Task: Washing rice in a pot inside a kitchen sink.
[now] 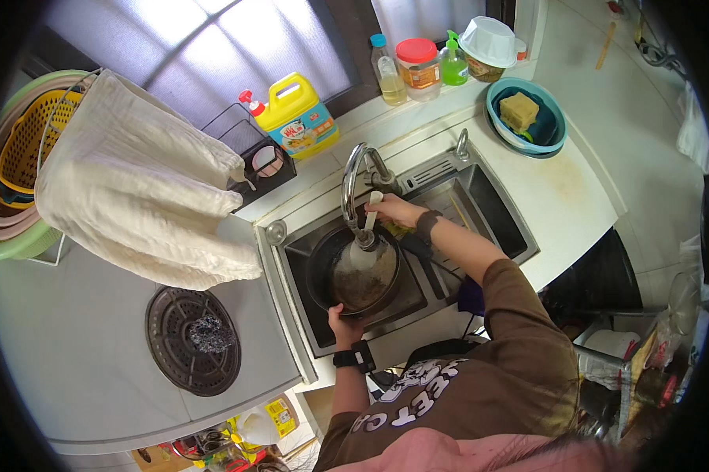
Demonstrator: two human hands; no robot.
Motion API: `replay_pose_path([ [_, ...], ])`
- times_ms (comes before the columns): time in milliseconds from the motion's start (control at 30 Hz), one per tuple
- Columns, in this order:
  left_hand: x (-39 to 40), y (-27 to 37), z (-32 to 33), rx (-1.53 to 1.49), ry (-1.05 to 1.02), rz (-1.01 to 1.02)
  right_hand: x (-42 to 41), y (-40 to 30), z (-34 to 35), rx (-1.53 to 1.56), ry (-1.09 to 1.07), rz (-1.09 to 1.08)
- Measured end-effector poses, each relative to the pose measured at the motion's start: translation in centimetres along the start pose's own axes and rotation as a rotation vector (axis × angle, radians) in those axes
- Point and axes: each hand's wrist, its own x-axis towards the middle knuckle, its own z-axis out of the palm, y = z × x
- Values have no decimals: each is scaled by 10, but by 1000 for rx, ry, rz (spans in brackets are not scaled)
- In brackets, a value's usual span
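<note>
A dark frying pan (319, 277) sits over the left basin of the steel sink (298, 330), with cloudy brownish water inside. My left hand (343, 325) grips its near rim. In my right hand (394, 210) is a white-handled utensil (374, 213), its pale head reaching down into the pan under the faucet; the head's exact shape is hard to make out. The curved chrome faucet (349, 194) stands over the pan, its nozzle just above the water. The pan's dark handle (416, 246) points right, below my right forearm.
A yellow detergent jug (298, 118) and several bottles and jars (419, 71) line the sill. A blue basin (558, 133) with a sponge (518, 112) stands right. On the left counter lie a round perforated plate (171, 336) holding steel wool (211, 334), and a hanging cloth (136, 189).
</note>
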Motion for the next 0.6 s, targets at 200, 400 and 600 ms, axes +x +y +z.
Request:
replay_pose_path([
  [200,-3,-2,8,50,72,112,4,12,-13,-332,417,-288],
  [400,-9,3,1,17,49,76,-144,-107,35,-158,49,-647],
  [600,-21,7,23,45,94,103,-280,-192,80,-96,-940,-1317],
])
